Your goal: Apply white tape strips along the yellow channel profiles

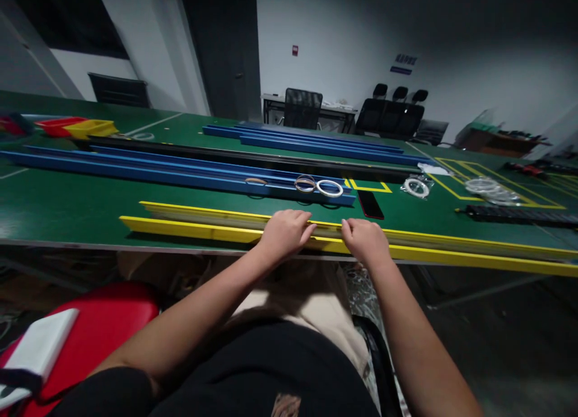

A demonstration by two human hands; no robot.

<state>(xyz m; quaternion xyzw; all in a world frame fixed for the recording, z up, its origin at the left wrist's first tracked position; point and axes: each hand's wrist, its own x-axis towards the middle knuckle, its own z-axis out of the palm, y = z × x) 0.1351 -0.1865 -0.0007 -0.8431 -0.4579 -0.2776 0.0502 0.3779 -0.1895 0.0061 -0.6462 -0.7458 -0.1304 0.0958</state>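
Observation:
A long yellow channel (194, 230) with two raised walls lies along the near edge of the green table. My left hand (285, 231) is over it, fingers curled across the walls and thumb pointing right. Just to the right, my right hand (368, 241) grips the same channel, fingers bent and thumb side towards the left hand. A narrow gap parts the two hands. The fingertips inside the channel are partly hidden, so anything small under them cannot be made out. Behind the hands, a white tape roll (330, 189) and a brownish ring (305, 184) rest on a blue channel (180, 174).
A phone (371, 204) lies beyond my right hand. Farther back are a black channel (217, 154), more blue channels (316, 145) and a bagged white roll (416, 188). Yellow and red bins (93, 128) stand far left. A red stool (117, 315) is at lower left.

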